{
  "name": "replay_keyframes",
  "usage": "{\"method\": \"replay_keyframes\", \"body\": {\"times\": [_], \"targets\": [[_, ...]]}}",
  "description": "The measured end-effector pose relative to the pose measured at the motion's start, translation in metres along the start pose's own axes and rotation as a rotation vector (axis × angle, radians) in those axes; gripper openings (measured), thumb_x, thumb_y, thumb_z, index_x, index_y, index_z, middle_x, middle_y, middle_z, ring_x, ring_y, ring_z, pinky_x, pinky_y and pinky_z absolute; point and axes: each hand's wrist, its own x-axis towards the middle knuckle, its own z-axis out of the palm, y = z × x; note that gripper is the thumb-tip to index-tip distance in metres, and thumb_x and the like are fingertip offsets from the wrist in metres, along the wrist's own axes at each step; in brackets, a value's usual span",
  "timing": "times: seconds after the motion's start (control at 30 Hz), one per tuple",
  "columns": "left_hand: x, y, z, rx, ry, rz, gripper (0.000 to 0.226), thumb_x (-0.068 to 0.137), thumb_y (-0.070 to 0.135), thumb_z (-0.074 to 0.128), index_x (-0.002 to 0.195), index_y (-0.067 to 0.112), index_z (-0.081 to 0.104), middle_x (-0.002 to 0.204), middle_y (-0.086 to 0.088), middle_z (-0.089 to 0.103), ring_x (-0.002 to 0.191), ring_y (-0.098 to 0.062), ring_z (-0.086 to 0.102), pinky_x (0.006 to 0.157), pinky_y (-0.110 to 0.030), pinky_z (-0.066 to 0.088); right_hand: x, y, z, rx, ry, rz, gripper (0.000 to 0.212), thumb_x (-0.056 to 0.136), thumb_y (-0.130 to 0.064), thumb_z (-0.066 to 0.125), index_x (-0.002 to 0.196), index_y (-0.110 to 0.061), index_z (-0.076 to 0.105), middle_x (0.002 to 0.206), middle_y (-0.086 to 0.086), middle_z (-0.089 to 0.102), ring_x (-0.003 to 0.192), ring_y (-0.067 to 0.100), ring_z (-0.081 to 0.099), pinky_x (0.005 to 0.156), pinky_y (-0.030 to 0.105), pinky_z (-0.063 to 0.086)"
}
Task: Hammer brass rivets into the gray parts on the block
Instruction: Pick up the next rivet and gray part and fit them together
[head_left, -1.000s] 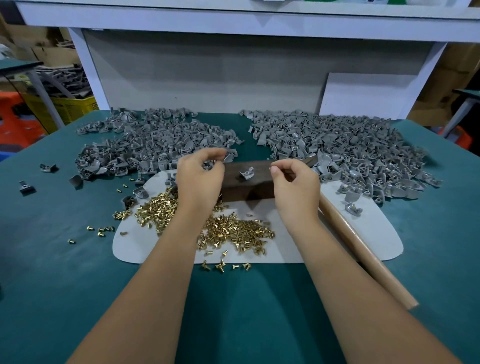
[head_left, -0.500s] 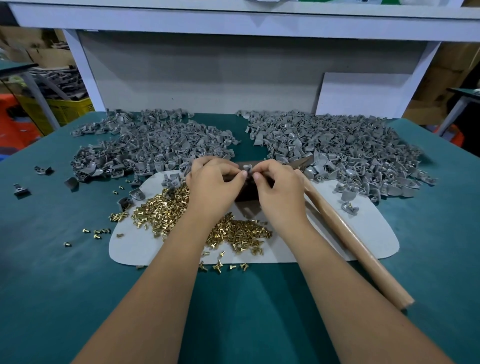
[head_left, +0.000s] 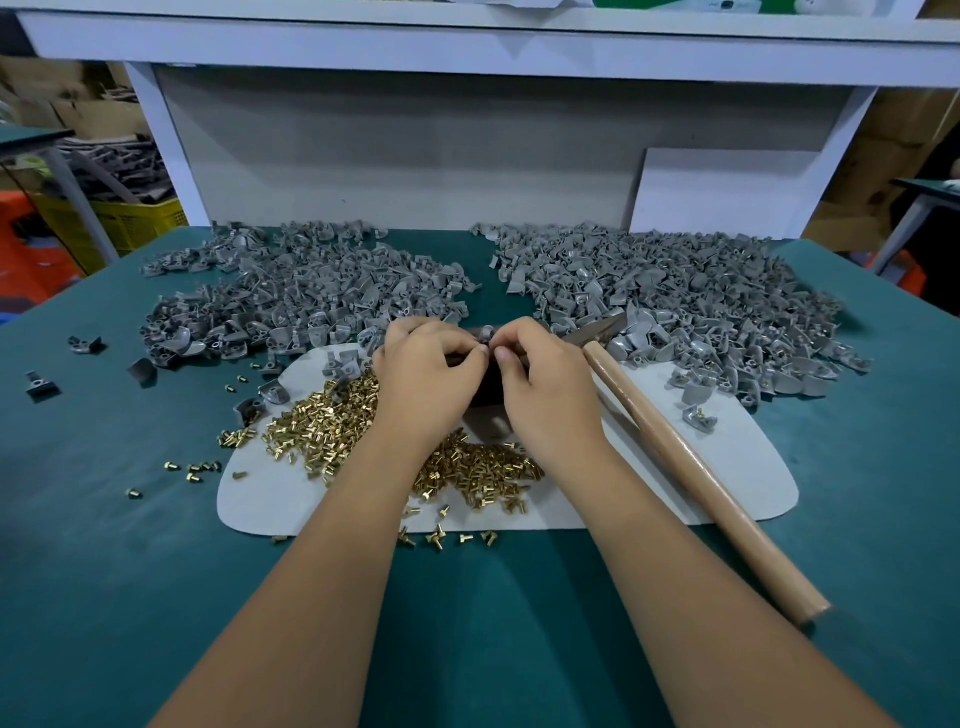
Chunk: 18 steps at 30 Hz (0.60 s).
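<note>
My left hand (head_left: 428, 371) and my right hand (head_left: 545, 376) meet fingertip to fingertip over the dark block (head_left: 485, 392), which they mostly hide. Between the fingertips sits a small gray part (head_left: 487, 333) on the block's top; both hands pinch at it. Whether a rivet is in the fingers I cannot tell. A heap of brass rivets (head_left: 322, 431) lies on the white mat (head_left: 270, 493) under my left wrist. The hammer (head_left: 691, 473) lies to the right, its wooden handle pointing toward me and its metal head beside my right hand.
Two large piles of gray parts spread across the back of the green table, left (head_left: 291, 301) and right (head_left: 675, 296). Stray rivets (head_left: 197, 467) and single gray parts (head_left: 41, 384) lie at the left. A white shelf frame (head_left: 171, 145) rises behind.
My hands came together over the block from either side and now close on the gray part that stood uncovered on it. The hammer has stayed where it lay.
</note>
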Motion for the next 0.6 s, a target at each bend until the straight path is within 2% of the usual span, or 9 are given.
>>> {"method": "replay_keyframes", "body": {"times": [0.13, 0.23, 0.3, 0.37, 0.43, 0.5, 0.6], "targets": [[0.0, 0.001, -0.003, -0.107, 0.071, -0.092, 0.015, 0.09, 0.024, 0.062, 0.078, 0.034, 0.065, 0.085, 0.022, 0.055, 0.114, -0.02, 0.048, 0.103, -0.05, 0.039, 0.002, 0.005, -0.002, 0.097, 0.027, 0.11, 0.011, 0.095, -0.014, 0.051, 0.095, -0.02, 0.06, 0.092, -0.004, 0.064, 0.091, 0.018, 0.056, 0.081, 0.045, 0.048], [0.001, -0.001, -0.002, -0.137, 0.098, -0.108, 0.019, 0.092, 0.018, 0.059, 0.092, 0.036, 0.06, 0.089, 0.025, 0.055, 0.11, -0.008, 0.043, 0.103, -0.048, 0.04, 0.002, 0.006, -0.003, 0.154, 0.066, 0.17, 0.012, 0.096, -0.014, 0.051, 0.093, -0.022, 0.06, 0.09, -0.006, 0.064, 0.089, 0.014, 0.058, 0.08, 0.043, 0.049], [0.003, -0.004, -0.001, -0.156, 0.058, -0.076, 0.033, 0.094, 0.009, 0.054, 0.111, 0.037, 0.057, 0.1, 0.026, 0.059, 0.113, -0.002, 0.041, 0.106, -0.046, 0.038, 0.002, 0.007, -0.004, 0.168, 0.089, 0.178, 0.011, 0.095, -0.015, 0.052, 0.093, -0.022, 0.06, 0.089, -0.007, 0.063, 0.089, 0.014, 0.057, 0.081, 0.043, 0.049], [0.004, -0.006, 0.0, -0.202, -0.039, -0.039, 0.05, 0.095, 0.002, 0.048, 0.132, 0.036, 0.05, 0.121, 0.02, 0.059, 0.127, -0.002, 0.042, 0.113, -0.046, 0.033, 0.003, 0.007, -0.004, 0.167, 0.098, 0.173, 0.011, 0.094, -0.015, 0.054, 0.092, -0.022, 0.061, 0.09, -0.007, 0.063, 0.091, 0.015, 0.057, 0.082, 0.043, 0.049], [0.005, -0.009, 0.003, -0.231, -0.137, -0.035, 0.06, 0.095, -0.002, 0.045, 0.141, 0.037, 0.041, 0.136, 0.016, 0.054, 0.135, -0.003, 0.04, 0.118, -0.047, 0.026, 0.002, 0.008, -0.003, 0.156, 0.102, 0.161, 0.011, 0.093, -0.014, 0.055, 0.092, -0.023, 0.061, 0.091, -0.008, 0.063, 0.092, 0.016, 0.057, 0.083, 0.043, 0.049], [0.006, -0.011, 0.006, -0.225, -0.177, -0.045, 0.059, 0.096, 0.001, 0.047, 0.141, 0.037, 0.041, 0.137, 0.016, 0.054, 0.136, -0.004, 0.04, 0.119, -0.047, 0.025, 0.002, 0.008, -0.003, 0.142, 0.101, 0.151, 0.01, 0.092, -0.013, 0.056, 0.091, -0.021, 0.063, 0.091, -0.008, 0.063, 0.093, 0.016, 0.056, 0.084, 0.043, 0.048], [0.006, -0.012, 0.008, -0.214, -0.141, -0.058, 0.048, 0.094, 0.006, 0.055, 0.133, 0.033, 0.053, 0.126, 0.014, 0.059, 0.129, -0.007, 0.048, 0.115, -0.044, 0.034, 0.002, 0.008, -0.002, 0.13, 0.099, 0.135, 0.009, 0.091, -0.012, 0.058, 0.091, -0.019, 0.064, 0.09, -0.009, 0.063, 0.094, 0.017, 0.056, 0.086, 0.045, 0.047]]}}
